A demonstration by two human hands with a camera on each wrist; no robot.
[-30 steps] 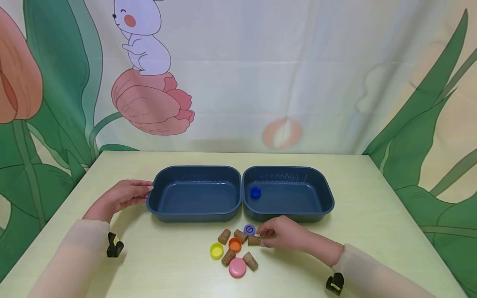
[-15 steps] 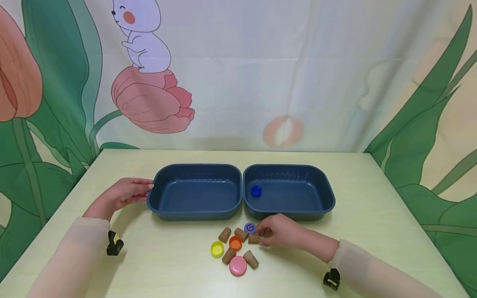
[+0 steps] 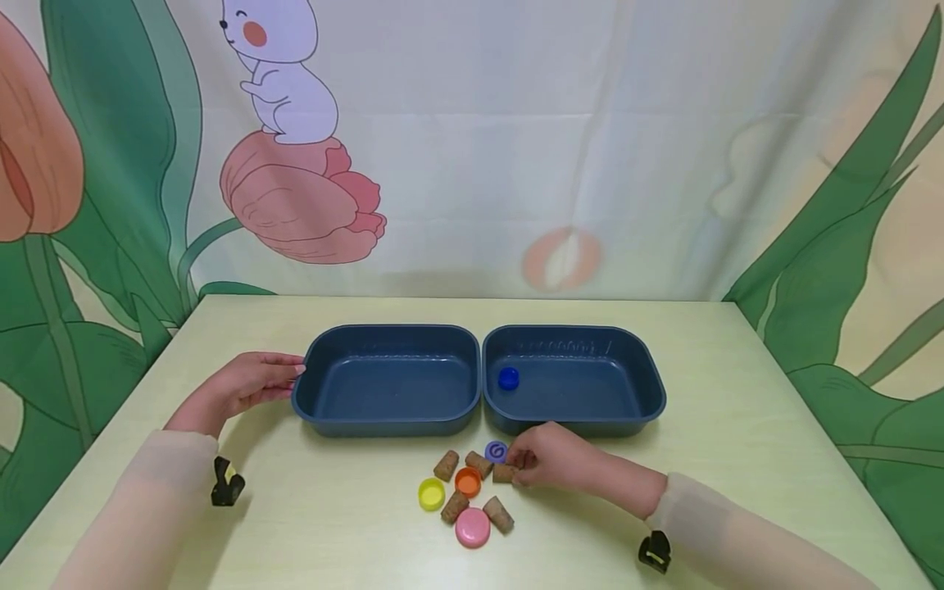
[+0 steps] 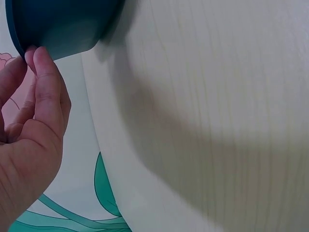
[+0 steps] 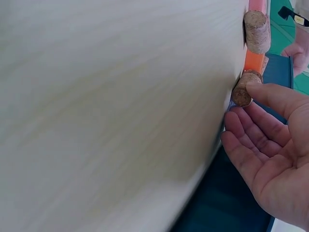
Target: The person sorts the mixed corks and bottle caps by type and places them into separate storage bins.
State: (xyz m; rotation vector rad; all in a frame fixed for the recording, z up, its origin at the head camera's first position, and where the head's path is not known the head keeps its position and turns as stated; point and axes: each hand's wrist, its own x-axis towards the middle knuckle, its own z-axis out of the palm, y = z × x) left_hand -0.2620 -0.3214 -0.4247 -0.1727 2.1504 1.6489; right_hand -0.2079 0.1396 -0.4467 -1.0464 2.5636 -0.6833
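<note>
My left hand [image 3: 254, 385] touches the outer left end of the left blue tray [image 3: 387, 428], its fingertips at the rim [image 4: 14, 34]; no finger shows inside. In front of the right tray [image 3: 583, 428], my right hand [image 3: 556, 460] pinches the right end of a cork [image 3: 503, 473] lying on the table. The right wrist view shows the thumb on this cork [image 5: 247, 89]; the fingertip opposite is partly hidden. Close by are a purple swirl-topped cap [image 3: 496, 451], an orange cap [image 3: 468, 482] and another cork [image 3: 478, 464].
A blue cap [image 3: 508, 378] lies in the right tray. Nearer the front edge are a yellow cap [image 3: 431, 494], a pink cap [image 3: 473, 528] and more corks [image 3: 446, 465]. A printed curtain [image 3: 472, 164] stands behind the table [image 3: 324, 524].
My right hand has shifted very slightly toward the cork and settled there. The left hand keeps its place at the tray, and the camera view has moved a little.
</note>
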